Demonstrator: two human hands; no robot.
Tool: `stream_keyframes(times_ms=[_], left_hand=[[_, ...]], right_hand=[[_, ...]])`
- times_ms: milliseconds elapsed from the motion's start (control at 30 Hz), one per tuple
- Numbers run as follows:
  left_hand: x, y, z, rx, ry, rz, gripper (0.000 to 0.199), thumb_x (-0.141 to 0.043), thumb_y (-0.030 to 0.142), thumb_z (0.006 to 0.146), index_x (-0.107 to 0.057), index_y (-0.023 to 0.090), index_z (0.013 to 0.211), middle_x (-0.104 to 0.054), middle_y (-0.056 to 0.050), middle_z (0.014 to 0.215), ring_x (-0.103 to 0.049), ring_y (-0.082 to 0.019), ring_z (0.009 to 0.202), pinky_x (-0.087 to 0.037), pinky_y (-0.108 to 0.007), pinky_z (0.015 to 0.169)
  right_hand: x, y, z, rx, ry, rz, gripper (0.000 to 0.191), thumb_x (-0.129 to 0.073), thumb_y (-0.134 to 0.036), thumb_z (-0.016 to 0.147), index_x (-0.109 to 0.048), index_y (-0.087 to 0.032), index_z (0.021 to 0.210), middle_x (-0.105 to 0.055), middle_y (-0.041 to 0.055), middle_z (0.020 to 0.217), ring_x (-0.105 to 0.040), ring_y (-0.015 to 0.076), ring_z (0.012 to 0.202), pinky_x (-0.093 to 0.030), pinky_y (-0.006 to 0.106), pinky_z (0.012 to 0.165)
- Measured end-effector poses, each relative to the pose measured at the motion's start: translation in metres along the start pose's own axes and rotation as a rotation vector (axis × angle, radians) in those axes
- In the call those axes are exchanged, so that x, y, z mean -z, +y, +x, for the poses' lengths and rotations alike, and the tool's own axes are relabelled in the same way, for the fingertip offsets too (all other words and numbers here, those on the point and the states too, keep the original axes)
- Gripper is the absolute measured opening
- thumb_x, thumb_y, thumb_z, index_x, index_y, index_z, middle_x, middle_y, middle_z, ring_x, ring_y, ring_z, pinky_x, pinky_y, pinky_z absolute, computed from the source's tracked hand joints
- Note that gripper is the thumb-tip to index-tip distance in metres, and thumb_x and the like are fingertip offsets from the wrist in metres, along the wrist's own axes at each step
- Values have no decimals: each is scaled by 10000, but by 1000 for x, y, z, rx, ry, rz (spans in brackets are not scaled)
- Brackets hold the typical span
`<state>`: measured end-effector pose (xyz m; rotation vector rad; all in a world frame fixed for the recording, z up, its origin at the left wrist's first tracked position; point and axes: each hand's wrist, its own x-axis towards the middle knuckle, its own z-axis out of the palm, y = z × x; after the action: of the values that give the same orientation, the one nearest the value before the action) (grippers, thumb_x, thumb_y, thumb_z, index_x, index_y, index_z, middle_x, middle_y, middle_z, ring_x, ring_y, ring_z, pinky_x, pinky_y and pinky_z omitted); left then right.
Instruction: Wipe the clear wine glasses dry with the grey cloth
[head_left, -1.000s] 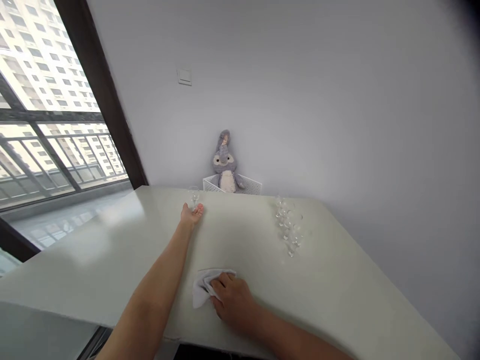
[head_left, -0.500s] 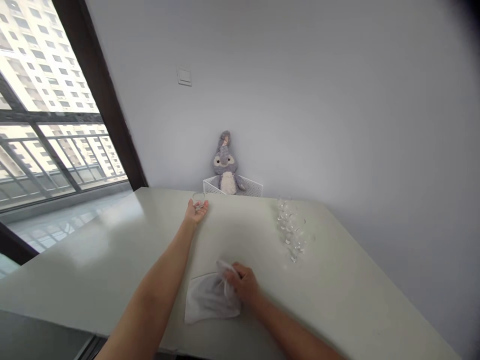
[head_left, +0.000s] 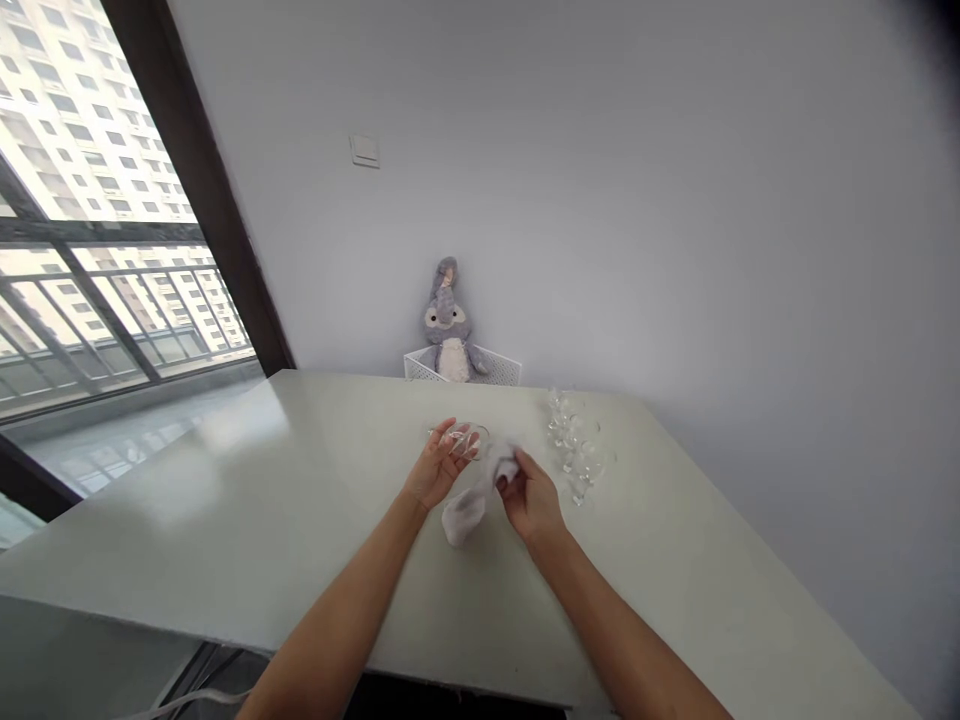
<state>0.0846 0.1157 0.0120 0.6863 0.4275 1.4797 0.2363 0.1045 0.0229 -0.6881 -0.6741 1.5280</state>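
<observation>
My left hand (head_left: 435, 468) is closed around a clear drinking glass (head_left: 471, 440), held tilted above the table with its round rim towards the right. In my right hand (head_left: 531, 495) is a white cloth (head_left: 465, 515), bunched at the fingers, with a loose end hanging down to the left. The upper part of the cloth is blurred and lies close beside the glass's rim; whether they touch I cannot tell. To the right of my right hand stand several clear glasses (head_left: 571, 440) in a cluster, their outlines faint against the table.
The pale table (head_left: 300, 540) spreads under both arms. Behind its far edge, a grey plush toy (head_left: 452, 350) sits in a white perforated basket (head_left: 504, 370) against the wall. A window (head_left: 112, 300) is on the left. A cable (head_left: 202, 694) hangs below the front edge.
My left hand has come back and to the right with the glass. My right hand has lifted the cloth off the table and moved it forward, so both hands are now close together.
</observation>
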Motion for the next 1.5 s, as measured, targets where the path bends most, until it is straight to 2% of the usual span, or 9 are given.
stream_keyframes(times_ms=[133, 333, 433, 600, 833, 933, 1133, 1367, 1500], left_hand=[[-3, -4, -2, -35, 41, 28, 341, -601, 207, 748, -480, 241, 1065, -563, -28, 1062, -574, -116, 874, -441, -266, 787], [3, -10, -5, 28, 17, 115, 341, -622, 277, 723, -493, 217, 1033, -581, -26, 976, -561, -84, 713, -443, -225, 675], [4, -15, -7, 73, 1, 209, 370, -629, 312, 711, -498, 207, 1040, -582, -13, 857, -546, -83, 664, -433, -215, 623], [4, -17, -8, 116, -16, 421, 400, -639, 336, 691, -524, 192, 1045, -575, -26, 837, -546, -111, 714, -424, -228, 638], [3, -3, -9, 116, -200, 546, 585, -685, 273, 647, -486, 218, 1194, -585, -86, 1028, -547, -188, 901, -410, -291, 787], [3, 1, -9, 69, -228, 566, 536, -666, 272, 672, -502, 215, 1179, -585, -89, 1040, -547, -189, 910, -414, -294, 802], [6, -1, -9, 175, -106, 766, 427, -493, 444, 775, -595, 160, 1076, -615, -69, 787, -557, -151, 656, -455, -262, 586], [-2, 0, -13, 111, -227, 617, 545, -640, 269, 695, -477, 254, 1215, -507, -84, 1205, -538, -198, 958, -443, -273, 774], [-1, -2, -10, 98, -89, 667, 435, -583, 357, 736, -551, 192, 1137, -625, -50, 820, -571, -148, 707, -460, -270, 666]], right_hand=[[-11, 2, -8, 18, -202, -167, 317, -550, -404, 738, -614, -187, 960, -630, 28, 829, -567, 133, 679, -451, 252, 577], [-1, 11, -5, 508, -372, -1047, 328, -543, -303, 743, -582, -225, 1060, -607, 29, 908, -533, 170, 784, -418, 279, 697], [9, 11, 1, 616, -392, -1254, 251, -507, -292, 771, -601, -230, 996, -600, 52, 967, -530, 186, 845, -404, 281, 725], [23, 18, 7, 430, -481, -1100, 227, -545, -273, 738, -620, -236, 949, -627, 18, 858, -549, 160, 756, -408, 267, 712], [21, 19, 7, -106, -317, -311, 352, -572, -377, 705, -586, -172, 990, -628, 9, 744, -531, 123, 573, -434, 242, 534], [20, 21, -1, -42, -360, -371, 379, -571, -355, 715, -555, -190, 1056, -632, 12, 787, -543, 125, 607, -440, 237, 555], [26, 31, -5, 342, -372, -1032, 213, -600, -281, 674, -639, -245, 880, -641, 26, 860, -561, 189, 810, -420, 269, 712], [18, 22, -3, -64, -302, -413, 368, -507, -427, 735, -580, -174, 992, -626, 30, 778, -553, 151, 612, -459, 264, 544], [20, 30, -8, 163, -325, -715, 307, -596, -336, 681, -599, -206, 960, -638, 33, 841, -562, 170, 727, -446, 269, 647]])
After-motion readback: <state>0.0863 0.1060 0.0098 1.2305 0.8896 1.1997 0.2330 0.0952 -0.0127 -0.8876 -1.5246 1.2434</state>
